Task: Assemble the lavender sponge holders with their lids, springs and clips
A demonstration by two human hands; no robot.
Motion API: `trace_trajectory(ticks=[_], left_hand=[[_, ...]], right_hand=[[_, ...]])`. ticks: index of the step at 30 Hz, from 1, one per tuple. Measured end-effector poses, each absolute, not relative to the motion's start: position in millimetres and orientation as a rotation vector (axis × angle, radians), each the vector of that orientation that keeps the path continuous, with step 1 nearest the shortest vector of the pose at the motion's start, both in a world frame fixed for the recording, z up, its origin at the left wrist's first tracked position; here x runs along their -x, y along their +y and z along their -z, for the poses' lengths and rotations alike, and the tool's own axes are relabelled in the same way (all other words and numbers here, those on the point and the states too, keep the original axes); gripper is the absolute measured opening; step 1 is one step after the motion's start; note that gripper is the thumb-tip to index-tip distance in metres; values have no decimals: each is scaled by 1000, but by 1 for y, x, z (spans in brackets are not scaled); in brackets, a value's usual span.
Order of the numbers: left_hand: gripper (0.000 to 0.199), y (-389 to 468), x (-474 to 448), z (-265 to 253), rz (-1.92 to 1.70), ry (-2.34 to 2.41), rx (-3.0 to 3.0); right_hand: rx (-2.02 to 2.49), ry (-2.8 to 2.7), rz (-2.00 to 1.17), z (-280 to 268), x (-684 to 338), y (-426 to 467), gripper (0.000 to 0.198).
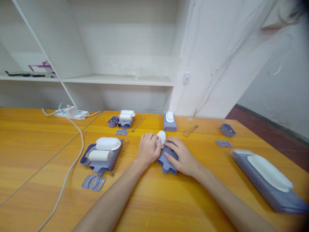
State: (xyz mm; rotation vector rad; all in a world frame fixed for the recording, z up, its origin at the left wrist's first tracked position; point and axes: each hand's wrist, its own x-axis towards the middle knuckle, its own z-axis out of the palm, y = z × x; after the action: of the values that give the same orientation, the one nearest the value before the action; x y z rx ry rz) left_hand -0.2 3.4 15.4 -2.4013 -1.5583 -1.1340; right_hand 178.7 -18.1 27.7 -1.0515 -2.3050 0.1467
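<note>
Mid-table, my left hand (149, 147) has its fingers and thumb closed on a white ribbed oval plastic piece (161, 137). The palm side of that hand is hidden. Just to the right, my right hand (184, 156) rests over a grey-purple hollow plastic housing (166, 161), thumb and fingers around it. The housing lies on the table with its open end and a small tab towards me. Its far end meets the white piece; whether the two are joined I cannot tell. The right fingertips come close to the white piece.
Similar grey-purple parts with white pieces (107, 144) lie left, and a long housing (263, 183) lies right. Coil springs (118, 158) and flat cut-out plates (93, 183) lie about. A power strip (72, 112) trails a white cable (82, 141) along the left. Shelving (118, 79) stands behind.
</note>
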Motion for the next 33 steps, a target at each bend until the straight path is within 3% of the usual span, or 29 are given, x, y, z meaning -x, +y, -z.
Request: trace_trajectory(ticks=[9, 16, 24, 28, 33], left_hand=[[19, 2, 7, -16, 1432, -1497, 2292], [18, 5, 5, -14, 1427, -1520, 2278], [18, 6, 5, -14, 1437, -1528, 2270], [18, 6, 5, -14, 1464, -1528, 2264], [19, 5, 5, -14, 1513, -1543, 2257]], right_hand=[[995, -2171, -297, -23, -165, 4, 31], [1474, -2128, 160, -16, -213, 43, 36], [1892, -2025, 278, -7, -266, 45, 35], [1919, -1769, 501, -10, -276, 37, 35], [1720, -1748, 503, -17, -264, 26, 31]])
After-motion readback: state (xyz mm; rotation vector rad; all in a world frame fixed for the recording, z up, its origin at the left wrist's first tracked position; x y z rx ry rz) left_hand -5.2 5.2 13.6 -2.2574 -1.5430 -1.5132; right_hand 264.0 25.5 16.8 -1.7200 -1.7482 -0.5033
